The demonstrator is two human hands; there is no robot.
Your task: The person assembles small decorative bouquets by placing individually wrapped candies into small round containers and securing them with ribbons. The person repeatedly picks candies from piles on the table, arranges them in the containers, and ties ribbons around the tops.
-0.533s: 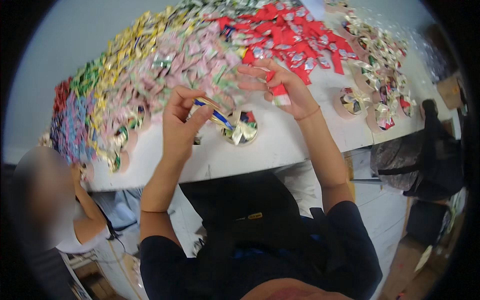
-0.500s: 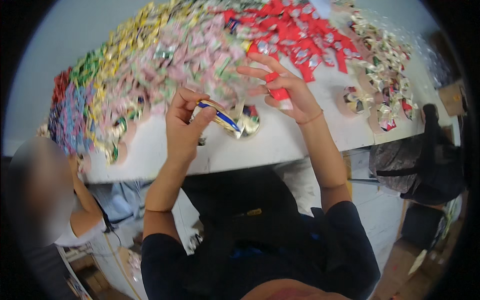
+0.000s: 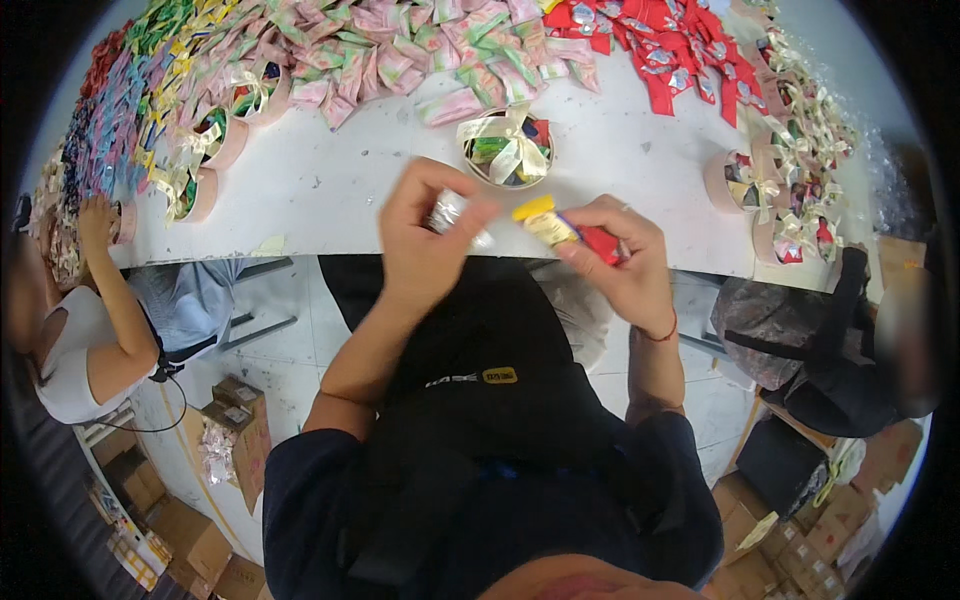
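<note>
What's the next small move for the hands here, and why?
Probably carry the packets forward to the open round box with the gold ribbon bow. The left hand pinches a silvery packet, the right hand holds yellow and red packets, both at the white table edge, just short of that box, which already holds packets.

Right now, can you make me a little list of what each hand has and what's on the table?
left hand: holds a small silvery packet
right hand: holds a few packets, yellow and red
in front: round box with a gold bow
table: white, with pink packets and red packets in heaps
far left: another person's hand at the table
</note>
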